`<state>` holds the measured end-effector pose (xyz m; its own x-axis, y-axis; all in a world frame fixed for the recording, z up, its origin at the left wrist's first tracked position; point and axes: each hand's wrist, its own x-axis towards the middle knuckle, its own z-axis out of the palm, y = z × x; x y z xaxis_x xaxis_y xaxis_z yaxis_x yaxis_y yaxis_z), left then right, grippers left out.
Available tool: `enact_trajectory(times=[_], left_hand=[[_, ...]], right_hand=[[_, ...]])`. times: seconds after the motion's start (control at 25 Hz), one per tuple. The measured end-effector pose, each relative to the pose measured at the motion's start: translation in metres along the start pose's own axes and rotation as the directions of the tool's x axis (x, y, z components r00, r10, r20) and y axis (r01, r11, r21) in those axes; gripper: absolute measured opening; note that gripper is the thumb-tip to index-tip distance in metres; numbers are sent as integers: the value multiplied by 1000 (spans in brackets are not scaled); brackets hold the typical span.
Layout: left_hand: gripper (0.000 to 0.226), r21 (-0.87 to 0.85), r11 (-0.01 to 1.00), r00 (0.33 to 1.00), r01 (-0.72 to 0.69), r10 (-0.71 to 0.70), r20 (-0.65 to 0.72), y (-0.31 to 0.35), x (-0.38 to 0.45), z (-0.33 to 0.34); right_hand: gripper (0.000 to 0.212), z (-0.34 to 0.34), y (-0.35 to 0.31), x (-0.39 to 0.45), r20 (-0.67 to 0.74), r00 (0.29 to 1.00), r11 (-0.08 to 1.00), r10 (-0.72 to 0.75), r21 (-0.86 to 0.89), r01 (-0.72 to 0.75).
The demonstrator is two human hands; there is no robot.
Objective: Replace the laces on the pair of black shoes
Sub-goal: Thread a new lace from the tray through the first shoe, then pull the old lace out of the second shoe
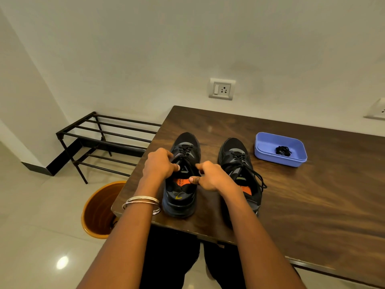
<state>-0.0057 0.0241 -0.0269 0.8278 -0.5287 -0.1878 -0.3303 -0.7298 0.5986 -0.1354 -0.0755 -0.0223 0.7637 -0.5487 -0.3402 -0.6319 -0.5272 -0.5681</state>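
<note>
A: What is taking up most of the view?

B: A dark wooden table (291, 205) is filling the right half, standing against a pale wall. A black metal rack (100, 138) is sitting on the floor to its left, and an orange bin (95, 213) is standing just beside the table's near left corner.

A: And the shoes?

B: Both are resting on the table with toes pointing away from the person. The left shoe (183, 197) is sitting near the table's left edge; the right shoe (235, 151) is lying just beside it, partly under the right forearm, its black lace trailing loose over the side.

A: What are the hands doing?

B: The left hand (159, 163) is curling over the left shoe's upper lacing, fingertips pinching at the lace (184, 151). The right hand (208, 176) is curling at the opening on the other side, thumb and finger pinching there; whether it is gripping lace or the tongue I cannot tell. Bangles (143, 202) are circling the left wrist.

A: Anything smaller?

B: A blue tray (268, 140) is sitting to the right of the shoes, holding a coiled black lace bundle (283, 151).
</note>
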Motion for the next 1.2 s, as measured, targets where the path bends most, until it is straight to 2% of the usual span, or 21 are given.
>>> enact_trajectory(times=[0.04,0.12,0.16,0.2,0.24,0.32,0.4,0.48,0.56,0.68,0.76,0.92,1.04,1.08,1.12,1.16,1.2], left_hand=[[47,23,999,997,-27,28,-67,7,-3,-1],[39,40,984,961,-173,177,-210,30,-15,2],[34,20,968,945,-250,249,-211,44,-23,8],[30,-16,951,940,-309,303,-156,58,-31,15],[29,-50,938,939,-343,340,-55,71,-37,27],[30,-37,930,916,-366,368,158,91,-42,51],[41,58,923,898,-381,354,262,103,-41,73],[50,86,922,900,-378,343,269,110,-42,88],[54,116,917,907,-382,347,240,114,-42,97],[56,127,927,922,-354,323,214,118,-39,100],[57,121,936,929,-329,298,220,121,-37,98],[59,127,942,927,-311,272,257,127,-35,94],[65,93,959,928,-266,229,292,127,-32,92],[66,73,966,928,-249,216,305,126,-30,92],[67,50,973,929,-227,201,310,125,-28,92],[66,25,979,932,-203,185,311,125,-27,91],[63,-2,984,934,-180,171,312,124,-25,91]], right_hand=[[54,-10,4,-1,-68,997,1000,21,15,-20],[37,-34,18,-3,-313,946,996,80,67,-62],[28,-46,29,-5,-410,903,992,125,83,-100],[23,-55,41,-7,-462,872,986,164,85,-141],[22,-63,51,-10,-469,862,982,190,74,-176],[27,-72,68,-15,-393,894,976,218,57,-212],[22,-77,81,-19,-326,914,970,241,99,-220],[7,-84,91,-18,-352,895,957,273,198,-214],[13,-88,100,-17,-366,884,947,291,240,-213],[17,-84,107,-19,-281,938,977,204,111,-179],[13,-84,108,-22,-263,955,987,139,114,-112],[4,-84,110,-26,-331,943,1000,19,-7,-23],[15,-86,107,-30,-439,899,999,1,-29,-15],[18,-90,104,-33,-510,860,1000,15,31,2],[22,-96,100,-35,-595,801,978,68,197,63],[25,-104,94,-39,-646,742,861,181,469,199],[26,-112,88,-45,-629,716,570,303,721,393]])
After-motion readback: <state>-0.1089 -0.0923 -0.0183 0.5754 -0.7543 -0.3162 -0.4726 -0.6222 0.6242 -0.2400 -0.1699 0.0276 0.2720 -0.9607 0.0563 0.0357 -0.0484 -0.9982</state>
